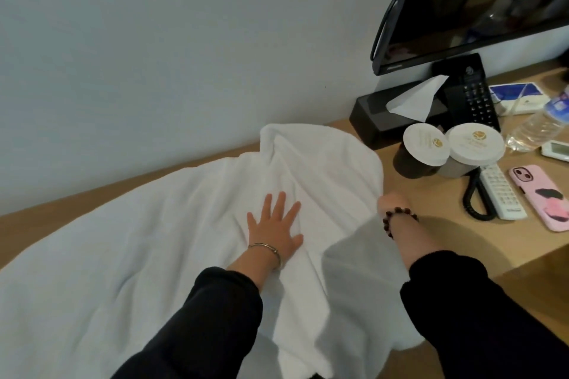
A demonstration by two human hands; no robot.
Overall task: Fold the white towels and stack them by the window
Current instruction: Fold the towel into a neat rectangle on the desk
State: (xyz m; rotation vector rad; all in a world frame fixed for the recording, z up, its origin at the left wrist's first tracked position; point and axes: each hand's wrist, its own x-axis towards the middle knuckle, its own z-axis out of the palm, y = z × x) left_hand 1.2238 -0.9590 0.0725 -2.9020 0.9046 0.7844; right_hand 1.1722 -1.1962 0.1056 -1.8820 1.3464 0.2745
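A large white towel [147, 240] lies spread and wrinkled over the wooden desk [431, 224], with a raised fold near the wall. My left hand [275, 229] lies flat on the towel's middle, fingers straight and spread. My right hand [392, 201], with a bead bracelet at the wrist, is at the towel's right edge. Its fingers are curled on that edge, partly hidden by the cloth. Both arms wear dark sleeves.
Right of the towel stand two lidded cups [426, 148], a black tissue box [397, 111], a desk phone [471, 95], a white remote [500, 192], a pink phone [542, 197] and a water bottle [542, 123]. A TV [468, 0] hangs above. The wall runs behind.
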